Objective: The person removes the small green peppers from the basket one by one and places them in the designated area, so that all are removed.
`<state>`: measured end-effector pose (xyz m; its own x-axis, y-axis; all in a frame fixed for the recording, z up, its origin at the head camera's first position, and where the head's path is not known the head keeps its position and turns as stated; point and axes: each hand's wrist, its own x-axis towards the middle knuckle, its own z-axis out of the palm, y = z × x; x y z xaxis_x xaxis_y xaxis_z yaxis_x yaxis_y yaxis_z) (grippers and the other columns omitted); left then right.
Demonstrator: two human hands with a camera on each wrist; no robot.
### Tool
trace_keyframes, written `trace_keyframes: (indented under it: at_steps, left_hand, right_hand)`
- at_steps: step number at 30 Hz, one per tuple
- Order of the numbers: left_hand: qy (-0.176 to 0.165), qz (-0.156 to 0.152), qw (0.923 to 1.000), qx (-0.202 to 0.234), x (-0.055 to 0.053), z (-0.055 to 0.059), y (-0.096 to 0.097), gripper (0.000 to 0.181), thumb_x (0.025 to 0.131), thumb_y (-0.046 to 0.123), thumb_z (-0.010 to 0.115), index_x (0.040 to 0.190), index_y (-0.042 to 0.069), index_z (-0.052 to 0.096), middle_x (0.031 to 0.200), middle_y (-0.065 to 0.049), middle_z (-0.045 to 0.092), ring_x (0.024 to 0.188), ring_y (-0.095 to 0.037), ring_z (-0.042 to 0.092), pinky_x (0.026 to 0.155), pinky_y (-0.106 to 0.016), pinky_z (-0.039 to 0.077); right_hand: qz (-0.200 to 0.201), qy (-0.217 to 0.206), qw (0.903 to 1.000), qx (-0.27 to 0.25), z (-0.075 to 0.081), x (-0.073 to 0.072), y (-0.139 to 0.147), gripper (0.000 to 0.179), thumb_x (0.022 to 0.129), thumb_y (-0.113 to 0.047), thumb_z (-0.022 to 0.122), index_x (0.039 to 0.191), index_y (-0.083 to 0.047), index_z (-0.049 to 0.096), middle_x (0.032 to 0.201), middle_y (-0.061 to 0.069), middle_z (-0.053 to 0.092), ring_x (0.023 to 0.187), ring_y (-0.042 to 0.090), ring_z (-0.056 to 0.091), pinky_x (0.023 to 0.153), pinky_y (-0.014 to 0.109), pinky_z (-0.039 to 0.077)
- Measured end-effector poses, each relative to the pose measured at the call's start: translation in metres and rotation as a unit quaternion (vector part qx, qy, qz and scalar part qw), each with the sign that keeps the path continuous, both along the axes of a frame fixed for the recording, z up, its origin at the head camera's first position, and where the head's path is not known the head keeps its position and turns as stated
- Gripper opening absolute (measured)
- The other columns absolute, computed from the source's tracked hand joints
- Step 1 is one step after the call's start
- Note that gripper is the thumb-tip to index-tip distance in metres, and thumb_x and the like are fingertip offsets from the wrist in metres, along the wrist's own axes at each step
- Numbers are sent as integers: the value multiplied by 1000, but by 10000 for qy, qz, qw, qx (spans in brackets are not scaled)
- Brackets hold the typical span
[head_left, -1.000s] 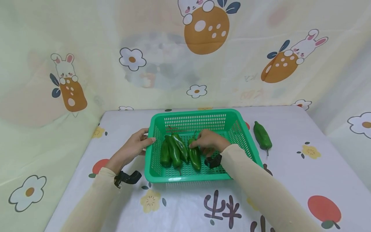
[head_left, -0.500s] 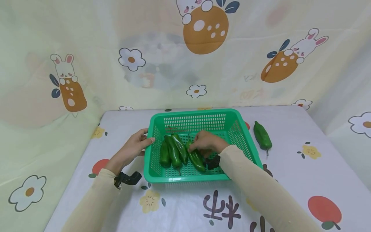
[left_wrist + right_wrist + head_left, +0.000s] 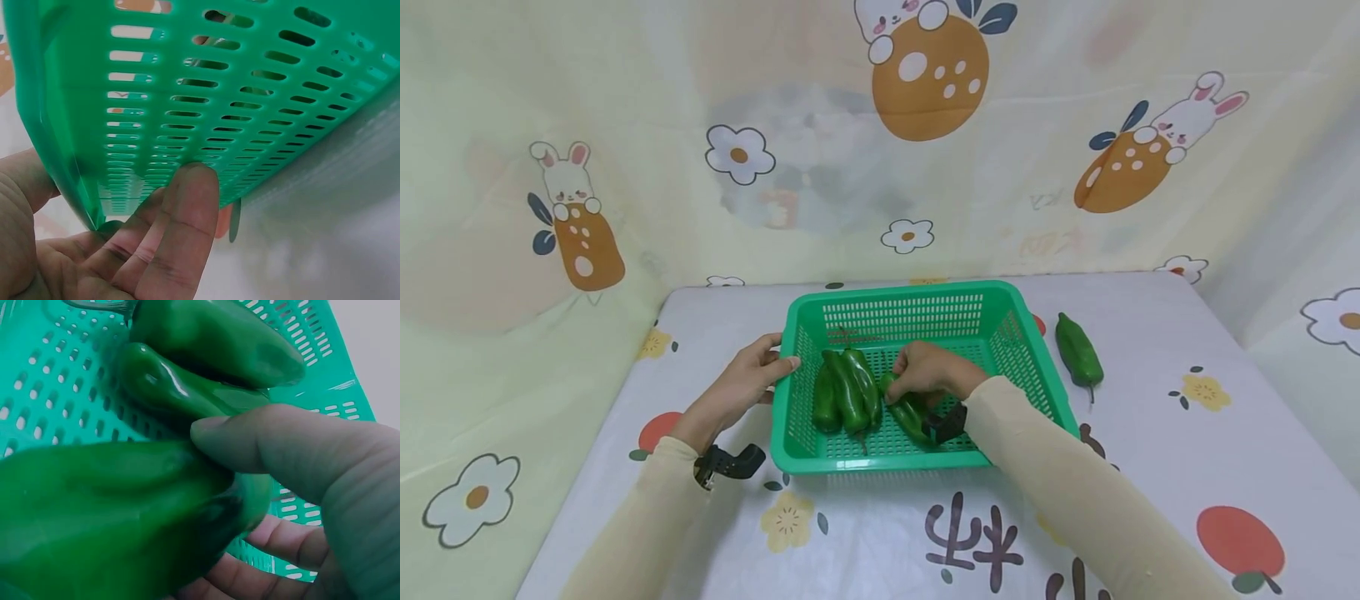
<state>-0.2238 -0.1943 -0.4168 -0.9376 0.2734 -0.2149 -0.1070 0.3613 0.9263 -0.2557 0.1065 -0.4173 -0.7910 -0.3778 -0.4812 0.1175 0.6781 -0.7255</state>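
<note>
A green perforated plastic basket stands on the table. My left hand grips its left rim, thumb over the top; in the left wrist view the fingers lie against the outer wall. My right hand reaches inside and pinches a green chili pepper near its upper end. The right wrist view shows this pepper large, the thumb on top and other fingers beneath. Left of it, three more green peppers lie side by side on the basket floor. The wrist camera partly covers the held pepper's lower end.
Another green pepper lies on the tablecloth to the right of the basket. A printed curtain hangs behind the table and along both sides.
In the right hand, the pepper has turned from nearly upright in view to slanting, its lower end swinging right. The left hand stays on the rim. The peppers at left have hardly shifted.
</note>
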Motion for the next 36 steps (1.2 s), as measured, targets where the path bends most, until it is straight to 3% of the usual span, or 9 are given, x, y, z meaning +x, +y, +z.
trace_keyframes:
  at_steps: [1,3,6,13,18,24,30,36]
  left_hand:
    - [7,-18,10000,-24,0,0,0,59,109,23,55,161,7,31,135,-27,61,105,-33,73,86,-50,63]
    - [21,-55,10000,-60,-1,1,-1,59,109,22,55,161,7,31,135,-28,62,105,-33,73,87,-50,63]
    - [34,-85,9999,-139,-1,3,-1,59,109,22,55,161,6,31,132,-27,64,104,-32,74,88,-49,63]
    - [-13,-25,9997,-223,-2,7,0,55,108,19,56,157,3,36,128,-25,67,101,-29,75,87,-48,63]
    - [-21,14,9996,-297,-4,7,1,54,108,19,57,156,1,37,127,-25,68,100,-28,74,88,-48,63]
    - [-81,31,9995,-306,-4,7,4,54,108,19,57,155,1,38,130,-25,67,102,-29,74,89,-47,63]
    - [-87,27,9996,-254,-2,8,3,53,108,19,57,154,0,38,131,-26,66,103,-29,74,90,-48,62]
    - [-80,27,9995,-296,-4,8,3,54,108,19,57,154,0,38,131,-26,65,100,-26,74,88,-46,63]
  right_hand:
    - [-6,14,10000,17,-1,0,0,29,86,-13,83,93,-7,56,85,3,57,67,15,62,69,40,64]
    - [-39,38,10000,38,-1,-1,1,41,86,-14,84,116,0,60,110,12,64,82,22,71,72,42,65]
    - [-127,35,9999,39,-1,-2,1,57,86,-15,85,132,4,57,122,19,64,88,27,73,71,42,65]
    - [-299,187,9993,-124,8,-1,4,49,85,-14,84,124,3,59,102,18,70,77,27,74,65,40,65]
    - [-340,355,9985,-221,16,-1,8,50,86,-15,83,126,3,58,109,18,69,75,26,73,66,41,65]
    - [-468,348,9975,-390,30,0,20,51,88,-20,82,128,0,57,117,18,67,85,26,74,74,43,65]
    - [-582,459,9964,-416,50,-1,43,53,90,-23,81,131,-1,56,126,17,62,96,28,72,79,44,65]
    - [-719,557,9950,-411,72,-4,70,57,94,-24,78,138,-1,52,124,20,62,100,32,70,80,44,64]
